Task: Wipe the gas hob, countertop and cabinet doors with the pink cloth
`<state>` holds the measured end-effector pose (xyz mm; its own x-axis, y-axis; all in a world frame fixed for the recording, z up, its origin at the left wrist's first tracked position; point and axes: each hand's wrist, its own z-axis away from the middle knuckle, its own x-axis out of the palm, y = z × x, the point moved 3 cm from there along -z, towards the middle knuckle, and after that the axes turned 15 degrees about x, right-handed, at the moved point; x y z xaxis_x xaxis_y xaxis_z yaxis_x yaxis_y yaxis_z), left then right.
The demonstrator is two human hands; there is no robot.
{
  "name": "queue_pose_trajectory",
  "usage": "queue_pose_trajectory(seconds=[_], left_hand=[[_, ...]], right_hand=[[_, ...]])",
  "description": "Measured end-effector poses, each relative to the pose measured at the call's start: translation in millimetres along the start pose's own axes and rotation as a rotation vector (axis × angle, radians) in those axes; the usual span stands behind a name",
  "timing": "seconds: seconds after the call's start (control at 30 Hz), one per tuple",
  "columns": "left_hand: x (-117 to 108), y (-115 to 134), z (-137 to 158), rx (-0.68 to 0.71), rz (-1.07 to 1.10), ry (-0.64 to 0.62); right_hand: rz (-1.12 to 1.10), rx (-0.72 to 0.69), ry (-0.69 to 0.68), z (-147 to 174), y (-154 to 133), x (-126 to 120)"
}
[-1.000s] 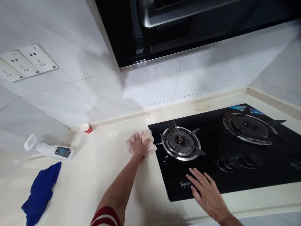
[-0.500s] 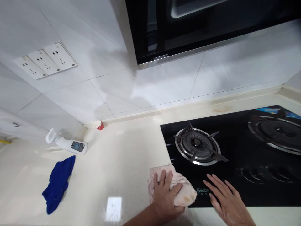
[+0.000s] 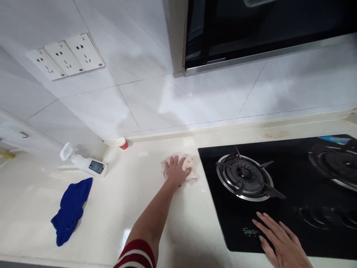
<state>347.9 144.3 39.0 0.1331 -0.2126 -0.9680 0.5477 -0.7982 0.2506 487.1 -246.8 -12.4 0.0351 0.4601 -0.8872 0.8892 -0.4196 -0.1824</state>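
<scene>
My left hand (image 3: 175, 172) presses down on a pale pink cloth (image 3: 191, 163) on the countertop, left of the gas hob. Its fingers are spread over the cloth and hold it against the surface; yellowish spots show on the fabric. My right hand (image 3: 281, 240) lies on the front edge of the black glass hob (image 3: 223, 219), palm down, fingers stretched out and holding nothing. Just behind that hand is the left burner (image 3: 244, 176) with its metal pan supports.
On the cream countertop (image 3: 134, 197) at left lie a blue cloth (image 3: 71, 212) and a white spray bottle (image 3: 86, 163), tipped over. A small red and white cup (image 3: 122, 143) sits by the wall. The black range hood (image 3: 251, 33) overhangs the back; wall sockets (image 3: 67, 57) are upper left.
My left hand has slid the pink cloth from the hob's front left corner back toward the wall, onto the counter. My right hand stays on the hob. The view has shifted slightly.
</scene>
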Motion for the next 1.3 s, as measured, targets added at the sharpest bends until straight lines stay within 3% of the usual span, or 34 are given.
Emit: queue_pose_trajectory(seconds=[0.17,0.33,0.43,0.57,0.7,0.77,0.83,1.07,1.2,1.3], left_hand=[[-25.0,-66.5,48.2,-0.217,-0.051,0.023],[-33.7,-94.9,145.9,-0.381,-0.111,0.029],[-20.8,-92.6,220.8,-0.408,-0.187,0.031],[11.4,-69.2,312.2,-0.286,-0.257,0.051],[34.8,-45.2,351.6,-0.179,-0.309,0.104],[36.0,-40.8,343.1,-0.194,-0.311,0.112],[30.9,-38.9,315.7,-0.207,-0.282,0.092],[13.4,-15.0,142.5,-0.201,-0.123,0.087],[26.5,21.2,66.4,-0.024,-0.022,0.204],[41.4,52.4,47.9,0.156,0.013,0.219]], right_hand=[[-0.007,0.008,-0.017,1.5,1.3,2.0],[-0.05,0.02,-0.001,2.7,1.1,2.4],[-0.068,0.039,-0.007,4.3,0.8,2.6],[-0.096,0.061,-0.042,6.3,0.1,3.9],[-0.082,0.075,-0.036,5.3,0.3,4.3],[-0.053,0.038,-0.014,3.6,-0.3,3.2],[-0.023,0.006,-0.007,1.7,-1.0,1.9],[0.009,0.035,-0.035,-1.6,-1.8,-0.3],[0.024,0.036,-0.036,-1.1,-1.9,0.4],[0.035,0.045,-0.038,-1.0,-1.0,1.8]])
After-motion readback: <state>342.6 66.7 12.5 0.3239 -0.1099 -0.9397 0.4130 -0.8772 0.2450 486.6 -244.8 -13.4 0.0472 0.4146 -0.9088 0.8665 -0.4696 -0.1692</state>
